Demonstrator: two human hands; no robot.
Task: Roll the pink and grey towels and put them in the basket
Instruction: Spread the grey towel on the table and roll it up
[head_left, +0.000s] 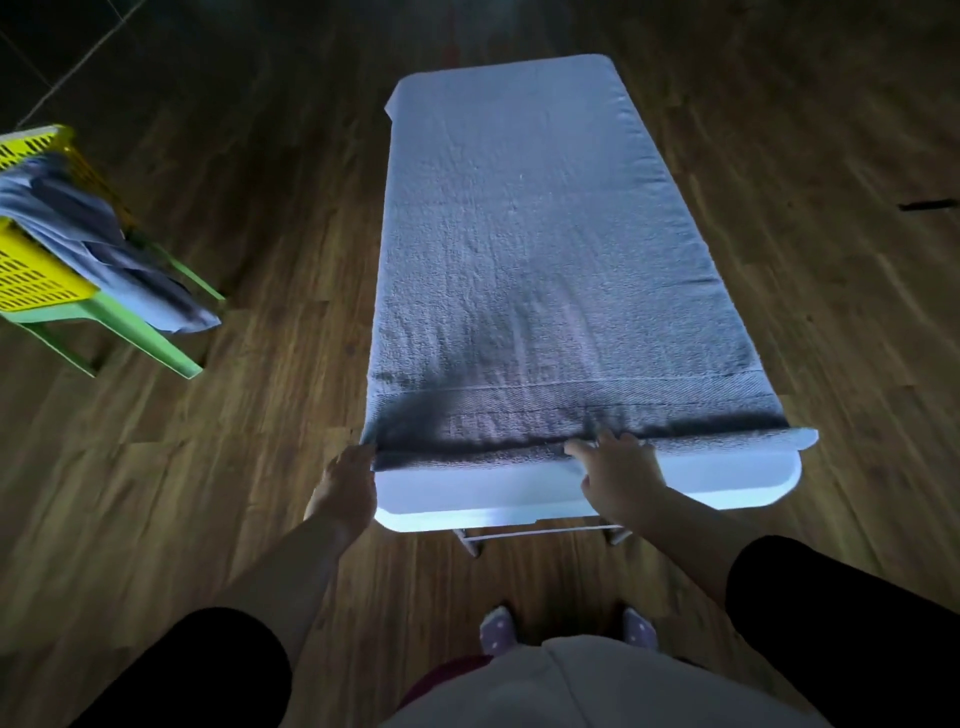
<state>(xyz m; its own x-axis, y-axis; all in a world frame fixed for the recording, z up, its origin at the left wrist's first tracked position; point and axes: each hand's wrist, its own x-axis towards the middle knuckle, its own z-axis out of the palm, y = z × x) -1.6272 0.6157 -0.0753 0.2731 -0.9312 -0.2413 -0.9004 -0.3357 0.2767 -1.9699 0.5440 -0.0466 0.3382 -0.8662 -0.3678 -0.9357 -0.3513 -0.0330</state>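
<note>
Item: grey towel (545, 249), spread flat lengthwise on the white table (571, 493), running away from the fingers, with its near hem turned into a narrow first fold directly under them.

Step in hand, as judged: starting the roll. It would be best done by keeping both ends of the fold level, tucking the first turn tight and pushing evenly away, so the roll did not cone.

Left hand (345, 483): fingers (363, 453) were at the hem's left corner; whether they pinched it could not be told.

Right hand (621, 475): fingers (587, 448) were spread and fairly straight, pressing the fold right of its middle and gripping nothing.

Basket (31, 280): yellow, well left of the left fingers, on a green stool (130, 332), with a bluish cloth (88, 234) draped over it.

Pink towel: not identified.
</note>
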